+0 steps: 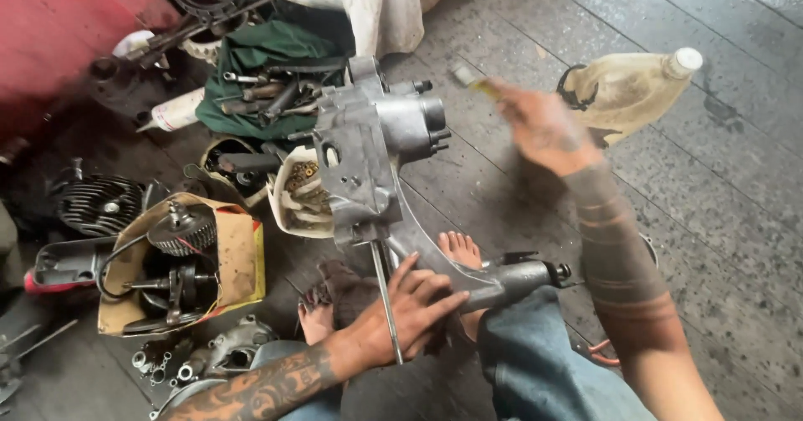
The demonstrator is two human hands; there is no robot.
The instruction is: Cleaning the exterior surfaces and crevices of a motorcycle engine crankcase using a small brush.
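Observation:
A grey metal engine casing (372, 149) stands upright on the wooden floor between my knees, its long arm (502, 283) resting by my bare foot. My left hand (406, 308) grips the casing's lower part near a thin steel rod (385, 300). My right hand (544, 128), blurred with motion, is raised to the right of the casing and holds a small brush (470, 80) with a yellowish handle. A dark rag (339, 287) lies under my left hand.
A dirty plastic jug (627, 90) with a white cap lies at the right. Spanners lie on a green cloth (259, 78). A cardboard box (180, 262) holds engine parts, a finned cylinder (100, 205) sits left, a container (301, 191) holds small parts.

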